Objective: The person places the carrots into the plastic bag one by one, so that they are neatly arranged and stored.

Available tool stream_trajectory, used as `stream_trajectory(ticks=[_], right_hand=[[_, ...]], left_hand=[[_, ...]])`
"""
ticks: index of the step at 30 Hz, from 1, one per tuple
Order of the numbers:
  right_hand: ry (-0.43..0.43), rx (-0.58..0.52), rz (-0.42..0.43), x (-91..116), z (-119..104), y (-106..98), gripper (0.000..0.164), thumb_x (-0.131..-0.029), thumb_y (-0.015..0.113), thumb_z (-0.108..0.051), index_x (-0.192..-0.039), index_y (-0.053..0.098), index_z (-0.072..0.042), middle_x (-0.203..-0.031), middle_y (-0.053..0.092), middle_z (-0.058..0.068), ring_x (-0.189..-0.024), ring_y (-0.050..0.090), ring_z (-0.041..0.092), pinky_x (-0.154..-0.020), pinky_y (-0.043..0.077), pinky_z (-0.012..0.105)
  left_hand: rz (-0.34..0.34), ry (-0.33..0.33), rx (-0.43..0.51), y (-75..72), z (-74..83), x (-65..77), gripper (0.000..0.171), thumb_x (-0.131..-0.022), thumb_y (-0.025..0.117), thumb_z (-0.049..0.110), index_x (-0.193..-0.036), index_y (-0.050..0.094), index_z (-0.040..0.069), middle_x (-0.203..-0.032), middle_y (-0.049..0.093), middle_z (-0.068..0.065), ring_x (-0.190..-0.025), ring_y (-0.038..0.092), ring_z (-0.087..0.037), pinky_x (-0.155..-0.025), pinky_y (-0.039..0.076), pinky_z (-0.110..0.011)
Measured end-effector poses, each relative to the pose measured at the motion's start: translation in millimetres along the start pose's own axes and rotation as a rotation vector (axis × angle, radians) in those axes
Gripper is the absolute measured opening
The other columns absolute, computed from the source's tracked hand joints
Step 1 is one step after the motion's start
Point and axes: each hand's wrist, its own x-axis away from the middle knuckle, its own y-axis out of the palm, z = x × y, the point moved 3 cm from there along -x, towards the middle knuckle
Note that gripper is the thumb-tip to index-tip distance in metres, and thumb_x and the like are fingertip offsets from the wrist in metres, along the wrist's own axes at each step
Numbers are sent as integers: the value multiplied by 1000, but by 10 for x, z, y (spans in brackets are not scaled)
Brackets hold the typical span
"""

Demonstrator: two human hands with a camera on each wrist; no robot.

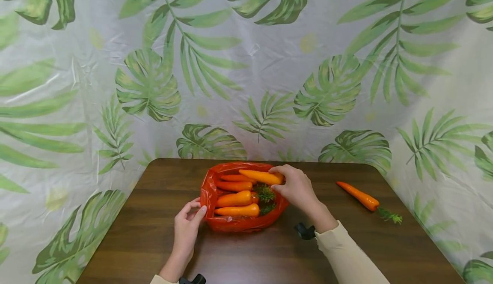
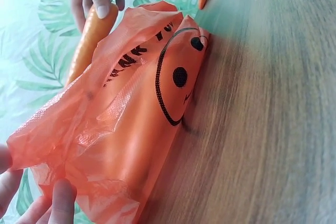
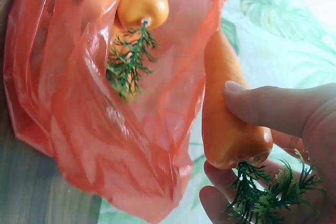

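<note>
A red plastic bag (image 1: 246,226) lies on the table with its mouth open, and several orange carrots (image 1: 233,199) with green tops are inside. My left hand (image 1: 187,224) pinches the bag's left rim between thumb and fingers. My right hand (image 1: 295,187) grips a carrot (image 1: 256,175) by its thick end, over the far right part of the bag's mouth. In the right wrist view this carrot (image 3: 226,114) is beside the bag's rim, its green top (image 3: 268,187) hanging by the fingers. Black print with a round face (image 2: 179,77) shows on the bag's side.
Another carrot (image 1: 358,196) with a green top lies on the right side of the brown wooden table (image 1: 262,258). Behind the table hangs a leaf-patterned sheet (image 1: 265,74). Dark wrist straps (image 1: 305,231) are on both arms.
</note>
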Motion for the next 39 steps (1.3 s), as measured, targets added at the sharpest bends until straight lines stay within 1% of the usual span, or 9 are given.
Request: stream_trajectory(ticks=[7, 16, 22, 29, 34, 39], right_hand=[[-10, -13, -53, -86, -75, 132, 41, -79, 88, -22, -117, 73, -28, -115, 67, -6, -88, 62, 16, -71, 52, 37], [-37, -10, -106, -198, -185, 285, 41, -79, 88, -23, -118, 74, -25, -114, 68, -6, -90, 63, 15, -72, 53, 36], [-69, 3, -138, -293, -224, 398, 41, -80, 87, -24, -119, 75, -23, -114, 70, -5, -95, 65, 18, -76, 55, 41], [-87, 40, -205, -381, -229, 504, 41, -81, 86, -29, -119, 74, -25, -116, 70, -7, -100, 65, 19, -80, 55, 42], [-113, 10, -244, -442, -233, 542, 40, -81, 86, -29, -119, 74, -24, -114, 70, -6, -99, 64, 18, -86, 53, 42], [-98, -23, -293, -498, -239, 594, 40, -83, 85, -31, -121, 73, -23, -117, 69, -5, -100, 63, 19, -88, 52, 41]], left_hand=[[9, 2, 7, -12, -8, -6, 23, -92, 74, 8, -104, 63, -9, -133, 61, -18, -99, 68, -22, -79, 59, -28], [10, -13, 14, -23, 0, -7, 22, -93, 73, 8, -105, 63, -8, -134, 61, -16, -101, 68, -23, -81, 58, -31], [-1, -16, 23, -25, 11, -4, 25, -93, 73, 9, -106, 62, -9, -134, 61, -15, -102, 68, -24, -83, 58, -35], [5, 1, 42, -21, 25, 3, 24, -94, 72, 6, -105, 61, -12, -133, 60, -19, -101, 68, -25, -82, 59, -35], [5, -1, 57, -28, 28, -3, 25, -94, 71, 5, -106, 59, -13, -134, 59, -19, -102, 67, -26, -82, 59, -35], [14, -17, 65, -35, 14, -11, 24, -94, 71, 5, -106, 59, -13, -134, 60, -19, -101, 67, -26, -83, 59, -36]])
